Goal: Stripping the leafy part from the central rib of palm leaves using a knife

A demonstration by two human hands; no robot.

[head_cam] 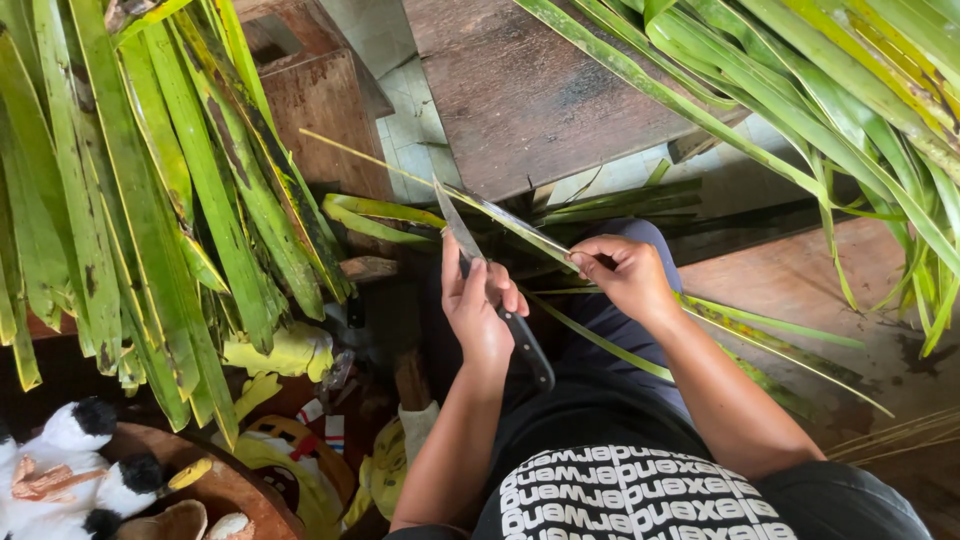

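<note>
Wooden boards and pale floor tiles lie under a seated person who looks down at 2 busy hands.

The left hand is wrapped around a knife. Its dark handle sticks out below the palm, toward the lap. The long thin blade points up and away, and its edge rests against a leaf. The right hand is closed on that same leaf, pinching it just beside the blade. The leaf is long and thin. It runs from the top left, across the blade, through the right hand, and down to the right past the knee. So both hands are holding something tight: the left one the knife, the right one the leaf.

Near the hands, a few loose green strips lie on the floor by a dark wooden bench. The person wears a black shirt with white letters.

On the far left hangs a big bunch of wide green leaves. More long leaves fan out at the top right. Down in the left corner sits a black and white soft toy, next to some yellow cloth.
</note>
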